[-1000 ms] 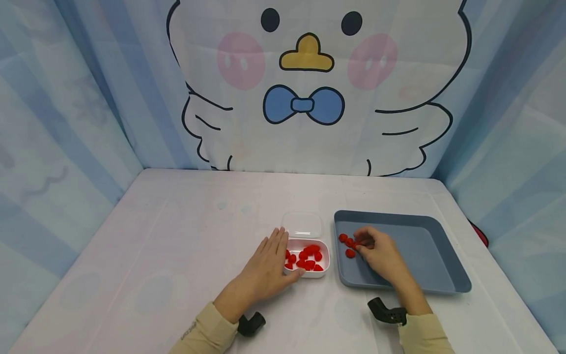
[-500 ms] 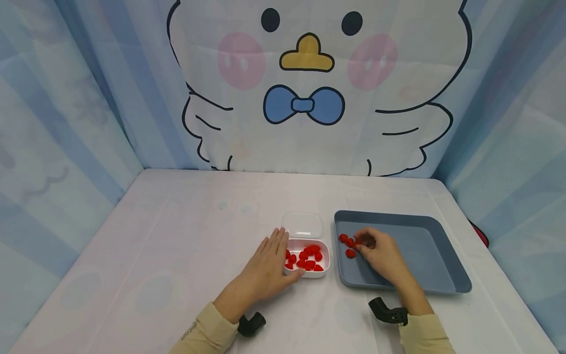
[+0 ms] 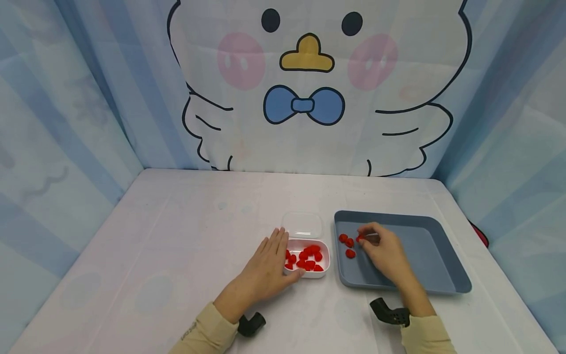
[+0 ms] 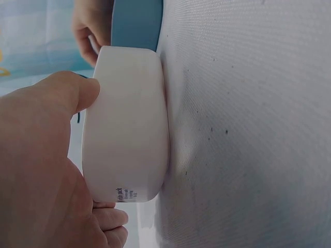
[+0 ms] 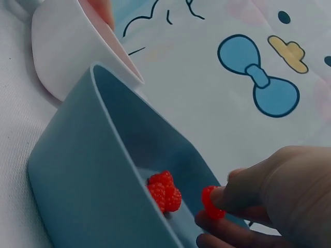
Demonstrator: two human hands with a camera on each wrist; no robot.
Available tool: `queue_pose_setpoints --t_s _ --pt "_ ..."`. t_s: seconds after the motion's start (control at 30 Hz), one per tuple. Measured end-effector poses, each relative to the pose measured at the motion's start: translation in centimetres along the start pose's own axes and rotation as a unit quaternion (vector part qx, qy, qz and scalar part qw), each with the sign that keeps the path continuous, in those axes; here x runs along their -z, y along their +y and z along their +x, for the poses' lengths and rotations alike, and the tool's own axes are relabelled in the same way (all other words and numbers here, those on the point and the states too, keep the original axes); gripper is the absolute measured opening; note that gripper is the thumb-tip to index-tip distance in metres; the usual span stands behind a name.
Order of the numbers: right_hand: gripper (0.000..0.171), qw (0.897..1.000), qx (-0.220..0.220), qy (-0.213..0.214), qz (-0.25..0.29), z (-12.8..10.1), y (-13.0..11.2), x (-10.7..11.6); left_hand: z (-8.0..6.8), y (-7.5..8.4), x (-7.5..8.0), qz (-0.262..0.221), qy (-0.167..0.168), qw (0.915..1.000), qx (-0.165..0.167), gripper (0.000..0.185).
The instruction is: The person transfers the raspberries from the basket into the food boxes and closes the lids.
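My right hand (image 3: 384,250) pinches a red raspberry (image 5: 211,201) between thumb and fingers over the left part of the blue-grey tray (image 3: 415,265). Three more raspberries (image 3: 350,253) lie close together by the tray's left wall. To the left of the tray stands a small white box (image 3: 328,263) with several raspberries (image 3: 310,265) inside, partly hidden by my left hand (image 3: 263,275). That hand rests against the box, its fingers straight along the left side and its thumb at the near rim. In the left wrist view, small printed letters show on the box wall (image 4: 126,119).
A clear plastic lid (image 3: 302,225) lies just behind the white box. The white tablecloth (image 3: 132,246) covers the table, and patterned curtains (image 3: 57,123) hang at the back and sides. Black wrist cameras (image 3: 389,312) sit on both wrists.
My right hand has drawn slightly right, bringing the pinched raspberry away from the other three in the tray. The left hand and the white box have stayed still.
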State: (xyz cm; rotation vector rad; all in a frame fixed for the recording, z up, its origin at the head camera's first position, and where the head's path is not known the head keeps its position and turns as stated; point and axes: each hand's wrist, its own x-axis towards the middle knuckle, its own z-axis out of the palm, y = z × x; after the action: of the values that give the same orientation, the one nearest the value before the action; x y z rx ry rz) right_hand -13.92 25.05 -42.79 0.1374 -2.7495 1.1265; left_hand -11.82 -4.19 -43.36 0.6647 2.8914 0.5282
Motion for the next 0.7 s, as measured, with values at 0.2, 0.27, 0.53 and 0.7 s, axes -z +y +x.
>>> queue_pose_setpoints --t_s 0.2,0.27,0.53,0.7 --pt "0.024 1.000 0.005 0.016 0.014 0.0 -0.5 0.0 0.0 0.0 0.0 0.002 0.003 1.0000 -0.002 0.095" --pt "0.024 1.000 0.011 0.021 0.020 0.0 -0.7 0.0 0.0 0.0 0.0 0.003 0.004 1.0000 -0.003 0.094" --pt "0.024 0.998 0.023 0.029 0.040 -0.2 -1.4 0.2 0.0 0.0 0.0 0.004 0.003 1.0000 -0.003 0.094" --pt "0.025 0.997 0.026 0.032 0.058 -0.2 -1.6 0.0 0.0 0.0 0.0 0.004 0.002 1.0000 -0.003 0.094"
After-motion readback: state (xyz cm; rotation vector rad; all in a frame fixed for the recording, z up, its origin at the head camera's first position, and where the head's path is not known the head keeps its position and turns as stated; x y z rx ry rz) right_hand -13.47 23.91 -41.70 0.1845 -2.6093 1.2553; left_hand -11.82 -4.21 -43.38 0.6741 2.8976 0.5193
